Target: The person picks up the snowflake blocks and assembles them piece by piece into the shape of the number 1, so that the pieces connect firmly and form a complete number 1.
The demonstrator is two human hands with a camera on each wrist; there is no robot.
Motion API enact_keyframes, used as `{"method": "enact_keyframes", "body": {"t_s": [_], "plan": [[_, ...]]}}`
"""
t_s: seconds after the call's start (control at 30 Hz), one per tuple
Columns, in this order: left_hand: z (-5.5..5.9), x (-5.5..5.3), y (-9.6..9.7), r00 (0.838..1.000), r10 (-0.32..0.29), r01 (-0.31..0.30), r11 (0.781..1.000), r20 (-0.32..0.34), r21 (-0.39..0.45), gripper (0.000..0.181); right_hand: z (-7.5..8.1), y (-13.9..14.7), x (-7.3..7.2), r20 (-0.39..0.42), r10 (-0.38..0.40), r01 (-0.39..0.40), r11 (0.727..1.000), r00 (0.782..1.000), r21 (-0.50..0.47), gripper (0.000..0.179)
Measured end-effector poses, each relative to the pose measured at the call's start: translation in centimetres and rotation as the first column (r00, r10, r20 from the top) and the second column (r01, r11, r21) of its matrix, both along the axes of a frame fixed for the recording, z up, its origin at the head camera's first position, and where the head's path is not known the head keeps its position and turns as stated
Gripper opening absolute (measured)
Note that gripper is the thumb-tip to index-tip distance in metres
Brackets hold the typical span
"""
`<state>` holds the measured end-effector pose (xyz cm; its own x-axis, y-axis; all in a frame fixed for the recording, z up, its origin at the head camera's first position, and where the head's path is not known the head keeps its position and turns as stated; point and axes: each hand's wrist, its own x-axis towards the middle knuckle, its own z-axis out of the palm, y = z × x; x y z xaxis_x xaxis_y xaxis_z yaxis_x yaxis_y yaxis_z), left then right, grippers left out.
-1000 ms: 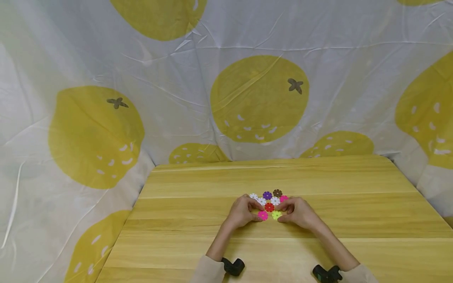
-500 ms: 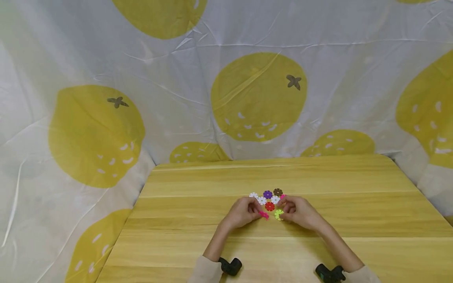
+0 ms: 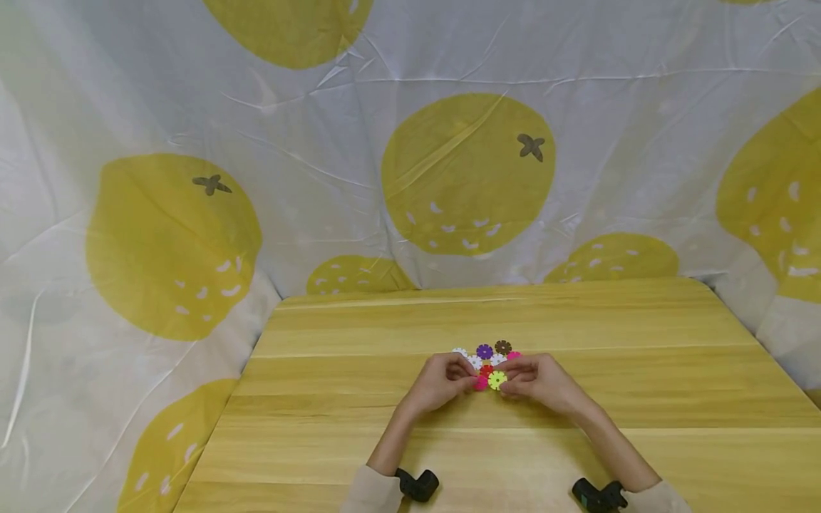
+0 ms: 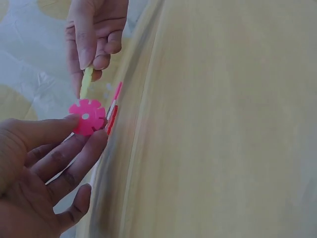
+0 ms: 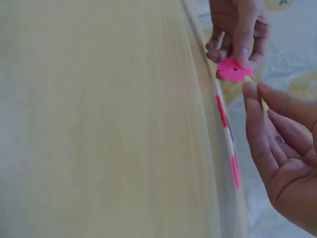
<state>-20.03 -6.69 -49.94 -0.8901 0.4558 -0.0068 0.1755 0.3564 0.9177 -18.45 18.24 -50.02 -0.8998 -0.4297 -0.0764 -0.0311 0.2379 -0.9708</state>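
My left hand [image 3: 439, 385] pinches a pink notched plastic disc [image 4: 92, 110] between thumb and fingers. Opposite it, my right hand [image 3: 548, 385] pinches a lime-yellow disc [image 3: 497, 380] of the same kind. The two discs meet edge to edge in the head view, the yellow one face-on; in the left wrist view it shows as a thin edge [image 4: 86, 82] above the pink one. Just behind them lies a red disc [image 3: 486, 370], partly covered. Whether the two held discs are slotted together, I cannot tell.
Beyond the hands, more discs lie on the wooden table [image 3: 359, 399]: purple [image 3: 484, 351], brown [image 3: 503, 347], white [image 3: 474, 362] and another pink [image 3: 515, 355]. A lemon-print cloth [image 3: 288, 178] hangs behind the table. Black wrist devices [image 3: 418, 485] sit at both sleeves.
The pink and yellow discs, apart a second ago, have been tilted up and brought together. The yellow disc has moved left, the pink slightly right; the other discs stay in place.
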Motion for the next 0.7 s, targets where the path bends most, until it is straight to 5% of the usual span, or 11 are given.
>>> {"method": "enact_keyframes", "body": {"t_s": [0.17, 0.43, 0.7], "plan": [[0.2, 0.1, 0.2, 1.0, -0.009, 0.008, 0.997, 0.005, 0.083, 0.008, 0.0, -0.2, 0.0, 0.012, -0.036, 0.036, 0.999, 0.999, -0.039, 0.042], [0.8, 0.4, 0.4, 0.998, 0.031, -0.027, 0.997, -0.054, 0.069, 0.014, 0.2, -0.5, -0.1, 0.047, 0.004, 0.002, 0.99, 0.999, -0.142, 0.043], [1.4, 0.5, 0.2, 0.99, 0.088, -0.08, 0.994, -0.106, 0.08, 0.013, 0.8, -0.7, 0.0, 0.017, -0.02, 0.022, 0.99, 1.0, -0.138, 0.039]]}}
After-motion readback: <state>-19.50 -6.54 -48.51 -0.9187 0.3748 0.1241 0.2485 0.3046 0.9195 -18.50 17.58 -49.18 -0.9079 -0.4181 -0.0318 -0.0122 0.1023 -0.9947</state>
